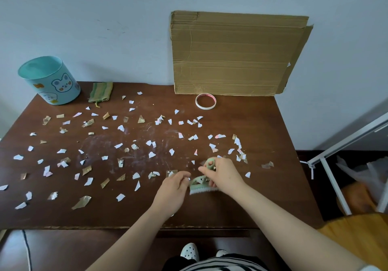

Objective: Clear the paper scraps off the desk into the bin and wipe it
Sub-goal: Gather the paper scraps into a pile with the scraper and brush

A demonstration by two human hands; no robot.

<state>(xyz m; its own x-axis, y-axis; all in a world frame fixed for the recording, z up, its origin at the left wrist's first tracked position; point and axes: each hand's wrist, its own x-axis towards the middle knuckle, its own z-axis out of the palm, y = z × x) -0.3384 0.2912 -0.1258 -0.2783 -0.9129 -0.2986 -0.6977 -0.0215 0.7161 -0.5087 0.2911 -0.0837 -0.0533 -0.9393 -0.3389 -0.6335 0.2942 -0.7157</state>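
Observation:
Several white, pink and gold paper scraps (120, 197) lie scattered over the brown desk (273, 186). A teal bin (50, 81) with a bear picture stands at the desk's back left corner. Beside it lies a folded green cloth (100, 92). Near the front middle of the desk, my right hand (224, 174) grips the handle of a small green brush (201, 184) with white bristles. My left hand (174, 188) touches the brush's left end with curled fingers; whether it holds the brush I cannot tell.
A sheet of cardboard (235, 54) leans on the wall at the back. A roll of tape (206, 101) lies in front of it. A white metal frame (336, 165) and an orange fabric (357, 235) sit to the desk's right.

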